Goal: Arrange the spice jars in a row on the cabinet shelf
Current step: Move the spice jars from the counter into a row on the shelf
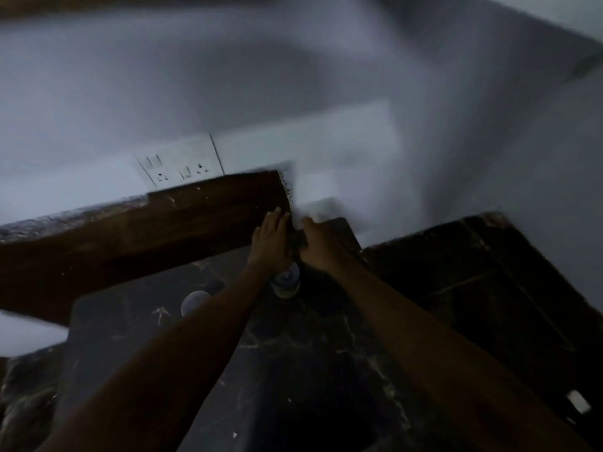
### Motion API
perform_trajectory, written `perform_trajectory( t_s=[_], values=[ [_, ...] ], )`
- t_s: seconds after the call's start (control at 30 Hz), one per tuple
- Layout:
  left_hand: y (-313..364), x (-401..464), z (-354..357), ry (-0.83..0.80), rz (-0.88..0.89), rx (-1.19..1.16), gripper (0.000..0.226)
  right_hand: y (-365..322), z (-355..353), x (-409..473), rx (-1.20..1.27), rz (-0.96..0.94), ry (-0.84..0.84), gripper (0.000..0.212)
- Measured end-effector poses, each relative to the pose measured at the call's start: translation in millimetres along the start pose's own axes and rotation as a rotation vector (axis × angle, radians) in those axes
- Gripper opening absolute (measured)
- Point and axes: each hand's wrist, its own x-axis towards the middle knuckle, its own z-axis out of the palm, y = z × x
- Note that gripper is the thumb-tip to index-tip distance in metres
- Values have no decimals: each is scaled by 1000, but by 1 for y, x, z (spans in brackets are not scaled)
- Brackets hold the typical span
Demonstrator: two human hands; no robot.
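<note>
A: Two bare forearms reach up and forward, dim light, heavy blur. The left hand lies against the right end of a dark brown wooden shelf board, fingers straight and spread flat on it.

B: And the right hand?

A: Just beside the left, at the board's end. Fingers seem bent toward a dark patch between the two hands, but I cannot tell whether it grips anything; too smeared.

B: One jar visible?

A: One for certain: a small jar with a pale label and light lid, just under the left wrist, over the black marble-veined countertop. Whether it stands on the counter, I cannot tell. Neither hand holds it. It is below the shelf board, not on it.

B: Anything else low down?

A: A round greyish shape near the left forearm, on the same countertop. Too blurred to name.

B: Surroundings?

A: A white wall switch-and-socket plate just above the board, on a pale grey wall. A dark wooden panel to the right, beyond the right forearm.
</note>
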Motion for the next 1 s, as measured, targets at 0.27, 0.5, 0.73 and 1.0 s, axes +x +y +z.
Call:
perform_trajectory(
  t_s=[0.27,0.5,0.73,1.0],
  values=[
    [-23,-6,81,-376,-133,-50,88,69,93,-26,101,274,-272,64],
    [-14,-9,81,-362,-75,-11,82,78,100,-24,167,277,-278,75],
    [11,-7,0,-276,54,-169,105,54,64,-36,326,-21,108,103],
    [62,-35,-158,102,395,-293,96,-49,-50,-53,421,-191,489,100]
  ],
)
